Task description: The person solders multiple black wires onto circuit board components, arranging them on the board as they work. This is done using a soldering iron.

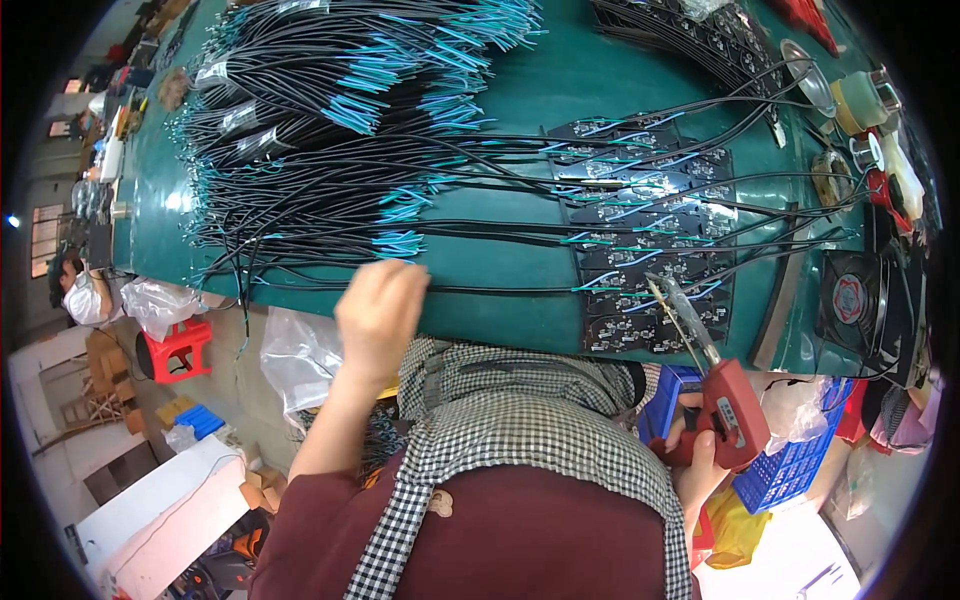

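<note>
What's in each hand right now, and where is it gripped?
Right hand holds the red soldering gun by its handle. Left hand pinches a black wire near its end.

Bright, even daylight is seen throughout; edges are bent and blackened by fisheye distortion, and glare whitens the lower corners.

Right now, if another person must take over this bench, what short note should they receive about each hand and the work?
Left hand: closed on a black wire at the near edge of the green table.
Right hand: holds the red soldering gun, tip over the near rows of small black circuit boards.
Things: loose black wires with blue ends lie in bundles on the left of the table; a small fan stands at the right.
Done: several boards already have a wire lying across to them.
Left: I cannot tell which joints are soldered; check the near rows.
</note>
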Available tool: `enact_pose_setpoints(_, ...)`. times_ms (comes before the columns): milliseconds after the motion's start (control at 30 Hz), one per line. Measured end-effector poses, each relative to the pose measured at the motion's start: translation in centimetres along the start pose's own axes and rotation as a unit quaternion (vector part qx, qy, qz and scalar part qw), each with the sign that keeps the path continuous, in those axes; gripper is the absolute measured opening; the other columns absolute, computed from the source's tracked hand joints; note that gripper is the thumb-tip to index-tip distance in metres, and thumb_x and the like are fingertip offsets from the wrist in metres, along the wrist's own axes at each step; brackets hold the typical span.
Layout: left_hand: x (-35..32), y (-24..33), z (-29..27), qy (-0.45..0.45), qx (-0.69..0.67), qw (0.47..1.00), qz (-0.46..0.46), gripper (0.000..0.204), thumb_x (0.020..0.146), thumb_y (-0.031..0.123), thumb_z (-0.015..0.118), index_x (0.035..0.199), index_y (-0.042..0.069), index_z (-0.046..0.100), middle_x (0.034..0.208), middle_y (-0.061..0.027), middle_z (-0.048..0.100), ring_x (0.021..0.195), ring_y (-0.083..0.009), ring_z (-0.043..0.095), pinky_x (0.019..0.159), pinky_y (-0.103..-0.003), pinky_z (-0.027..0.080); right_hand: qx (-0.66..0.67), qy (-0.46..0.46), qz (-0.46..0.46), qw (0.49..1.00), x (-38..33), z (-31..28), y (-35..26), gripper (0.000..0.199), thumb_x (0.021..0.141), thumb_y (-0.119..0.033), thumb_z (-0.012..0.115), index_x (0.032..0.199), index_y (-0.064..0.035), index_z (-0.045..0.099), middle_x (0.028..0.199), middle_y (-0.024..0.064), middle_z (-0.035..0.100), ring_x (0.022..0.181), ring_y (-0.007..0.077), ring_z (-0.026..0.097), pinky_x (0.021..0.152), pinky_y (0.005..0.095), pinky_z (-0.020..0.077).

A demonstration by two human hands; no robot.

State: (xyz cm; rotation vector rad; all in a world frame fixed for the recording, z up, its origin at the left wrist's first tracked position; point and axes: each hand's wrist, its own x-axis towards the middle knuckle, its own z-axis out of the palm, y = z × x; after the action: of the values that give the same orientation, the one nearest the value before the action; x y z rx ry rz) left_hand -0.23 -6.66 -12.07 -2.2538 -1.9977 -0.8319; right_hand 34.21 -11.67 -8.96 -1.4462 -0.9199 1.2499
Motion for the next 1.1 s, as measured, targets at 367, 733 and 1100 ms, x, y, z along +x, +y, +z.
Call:
enact_pose_setpoints(367, 0.0, -3.8, -3.4, -0.169, 0.135, 0.971, 0.097, 0.020, 0.070, 0.004, 0.063, 0.088, 0.001, 0.057, 0.083, -0.0094, 0.057, 0.077, -0.0259, 0.057, 0.066, -0.034, 0.047, 0.021, 0.009, 0.022, 0.999, -0.1, -0.4, -0.2, 0.062, 0.081, -0.039, 0.066, 0.117, 0.0071, 0.046, 0.103, 0.0173, 0.059, 0.060, 0.0136, 0.054, 0.053, 0.0246, 0.0427)
enact_pose_setpoints(733, 6.1, 5.0, 5.1, 0.033, -0.056, 0.970, 0.234, 0.023, 0.068, 0.004, 0.066, 0.091, 0.004, 0.061, 0.081, -0.0079, 0.061, 0.067, -0.0218, 0.061, 0.054, -0.030, 0.048, 0.047, 0.052, -0.059, 0.996, 1.2, -2.2, -0.6, 0.059, 0.086, -0.034, 0.061, 0.123, 0.0069, 0.040, 0.102, 0.0215, 0.057, 0.054, 0.0138, 0.050, 0.046, 0.0226, 0.0396)
enact_pose_setpoints(1100, 8.8, 12.5, 10.6, -0.076, -0.128, 0.944, 0.296, 0.031, 0.062, 0.003, 0.063, 0.093, -0.003, 0.064, 0.082, -0.0068, 0.056, 0.065, -0.0180, 0.055, 0.053, -0.028, 0.045, 0.066, 0.009, 0.005, 0.998, 1.9, -3.1, -0.9, 0.059, 0.081, -0.029, 0.068, 0.123, 0.0058, 0.045, 0.104, 0.0200, 0.061, 0.061, 0.0140, 0.057, 0.054, 0.0235, 0.0455)
